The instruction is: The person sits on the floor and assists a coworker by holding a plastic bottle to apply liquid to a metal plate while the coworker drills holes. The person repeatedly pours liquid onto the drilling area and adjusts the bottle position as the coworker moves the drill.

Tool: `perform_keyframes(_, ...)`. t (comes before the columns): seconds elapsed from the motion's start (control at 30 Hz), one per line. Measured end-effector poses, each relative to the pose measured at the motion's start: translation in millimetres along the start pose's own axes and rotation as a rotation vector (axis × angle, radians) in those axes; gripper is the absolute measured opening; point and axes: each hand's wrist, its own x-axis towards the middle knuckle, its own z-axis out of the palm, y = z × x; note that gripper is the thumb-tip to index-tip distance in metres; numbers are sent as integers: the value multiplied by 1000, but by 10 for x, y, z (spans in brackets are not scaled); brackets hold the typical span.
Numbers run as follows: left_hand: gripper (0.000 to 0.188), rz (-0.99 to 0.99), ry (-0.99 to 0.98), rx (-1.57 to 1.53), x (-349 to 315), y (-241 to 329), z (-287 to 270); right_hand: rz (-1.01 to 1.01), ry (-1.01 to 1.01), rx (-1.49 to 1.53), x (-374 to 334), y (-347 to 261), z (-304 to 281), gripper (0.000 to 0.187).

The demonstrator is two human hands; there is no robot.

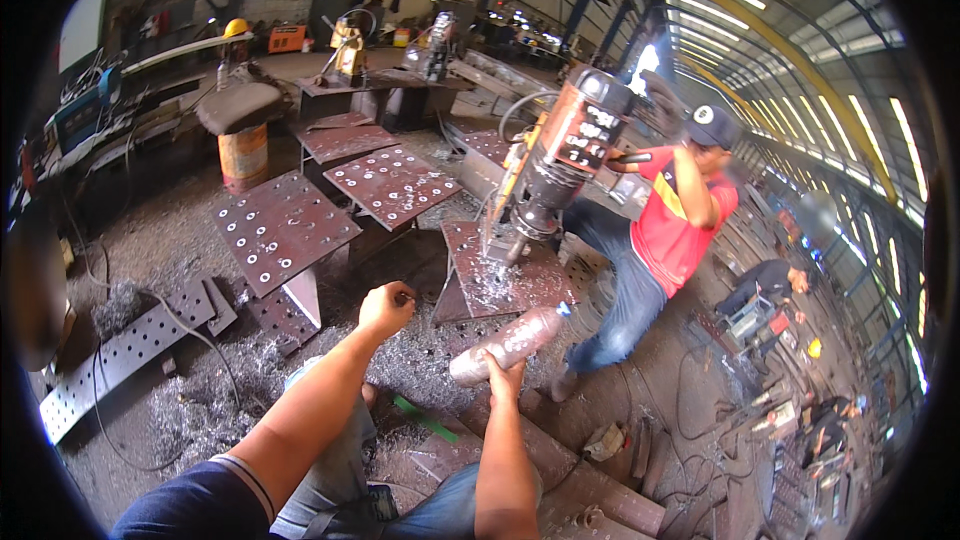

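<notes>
My right hand [505, 377] is wrapped round a cloudy, brownish bottle [508, 345], tilted with its narrow pale-blue end up and to the right. That end points toward the near edge of a drilled steel plate [465, 250]. My left hand [384, 311] is closed in a fist left of the bottle, round a small dark piece whose kind I cannot make out. On the plate stands a magnetic drill [570, 155], with metal shavings heaped about its foot. A co-worker in a red shirt [685, 210] sits beside it, one arm raised behind the drill.
More drilled plates [285, 230] lie on supports to the left and behind. Shavings [215, 395] and a cable [190, 325] cover the floor at left, near a long perforated bar [130, 355]. A padded stool [240, 110] stands further back. Other people [770, 285] work at right.
</notes>
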Motion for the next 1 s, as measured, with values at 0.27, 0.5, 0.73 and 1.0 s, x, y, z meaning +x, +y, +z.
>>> perform_keyframes(0.27, 22, 32, -14, 41, -44, -24, 4, 47, -35, 112, -113, -105, 43, 92)
perform_keyframes(0.5, 22, 79, -33, 42, 16, 104, 133, -46, 89, -110, 278, 309, -189, 74)
perform_keyframes(0.73, 24, -5, -30, 60, -51, -236, -64, 21, -11, 50, -95, 58, 159, 91)
perform_keyframes(1.0, 24, -49, -13, 49, -78, -91, -31, 86, 36, -63, -126, -75, 86, 89)
